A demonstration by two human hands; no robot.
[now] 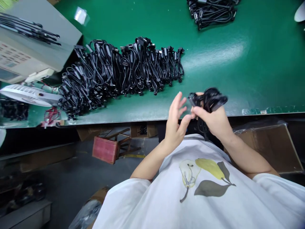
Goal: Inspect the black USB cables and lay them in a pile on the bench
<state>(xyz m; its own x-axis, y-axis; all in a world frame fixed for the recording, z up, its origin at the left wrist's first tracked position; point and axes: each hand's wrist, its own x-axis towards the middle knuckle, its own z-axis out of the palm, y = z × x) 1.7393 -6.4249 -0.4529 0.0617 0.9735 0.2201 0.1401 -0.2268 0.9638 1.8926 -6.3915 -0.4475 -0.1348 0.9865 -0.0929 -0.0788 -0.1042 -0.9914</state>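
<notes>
A coiled bundle of black cables [209, 99] is gripped by my right hand [215, 119], above the front edge of the green table [214, 76]. Its outline is smeared by motion, and one end hangs down toward my shirt. Just left of the bundle is my left hand [177, 119], fingers spread and nothing in its palm. The left thumb tip comes close to the right fingertips; whether they touch I cannot tell. A long row of bundled black cables [128, 68] lies on the table beyond and to the left of my hands.
Another cable pile [212, 14] lies at the far side. At the left stand a grey device with keys [28, 51], cables on its top [28, 28], and a white lamp-like object [28, 94]. Below the table edge are a red-seated stool [105, 149] and a cardboard box [269, 146].
</notes>
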